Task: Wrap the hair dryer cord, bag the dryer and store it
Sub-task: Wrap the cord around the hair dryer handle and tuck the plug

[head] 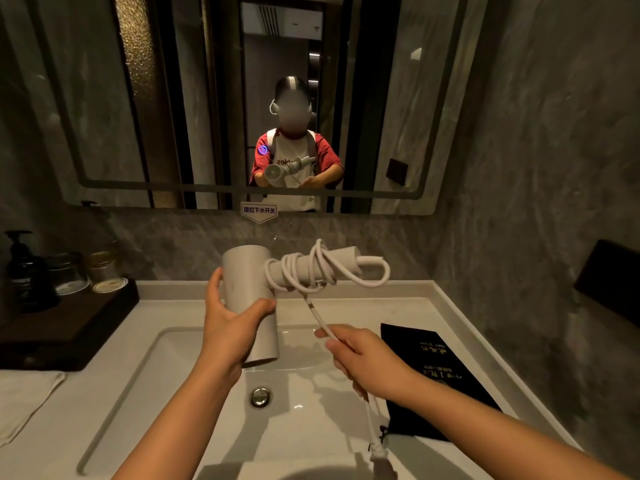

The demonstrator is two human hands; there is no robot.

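Note:
My left hand (230, 323) grips the barrel of a white hair dryer (246, 271) held over the sink. Its handle points right, and the white cord (304, 271) is looped around that handle several times. A straight stretch of cord runs down from the loops into my right hand (360, 355), which is closed on it. The rest of the cord hangs below that hand, ending in the plug (381, 459) near the bottom edge. A black drawstring bag (429, 368) with gold lettering lies flat on the counter to the right of the sink.
A white sink basin (138, 393) with a metal drain (260, 396) lies below my hands. At the left stand a dark tray (62, 327) with jars and a pump bottle (24, 268), and a folded white towel (24, 400). A mirror (207, 98) hangs ahead.

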